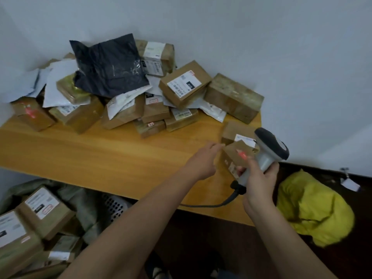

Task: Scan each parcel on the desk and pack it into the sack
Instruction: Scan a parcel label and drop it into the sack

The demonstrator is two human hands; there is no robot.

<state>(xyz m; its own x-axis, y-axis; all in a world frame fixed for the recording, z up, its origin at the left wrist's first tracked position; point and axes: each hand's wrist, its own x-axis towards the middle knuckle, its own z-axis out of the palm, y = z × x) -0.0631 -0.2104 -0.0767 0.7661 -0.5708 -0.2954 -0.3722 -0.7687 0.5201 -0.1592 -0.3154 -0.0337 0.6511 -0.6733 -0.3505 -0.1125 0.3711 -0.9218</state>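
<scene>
At the counter's [84, 150] right end, head view: one small brown parcel [235, 156] with a white label, tilted on edge just in front of another small box [231, 130].

Our left hand [201, 160]: fingers reaching to the parcel's left edge, touching or nearly so; grip not resolvable. Our right hand [259, 178]: curled round the handle of the grey scanner [269, 150], whose head points down at the parcel; a red glow shows on the cardboard.

Step in hand, as we judge it: scanning this parcel.

Remaining stock: a heap of boxes and mailers [124, 87] at the back of the counter, unscanned by our estimate.

Sack [80, 200]: grey-green, lower left below the counter, already holding several labelled boxes.

Next move, we judge: steady the label under the beam, then carry the parcel left and down into the sack.
</scene>
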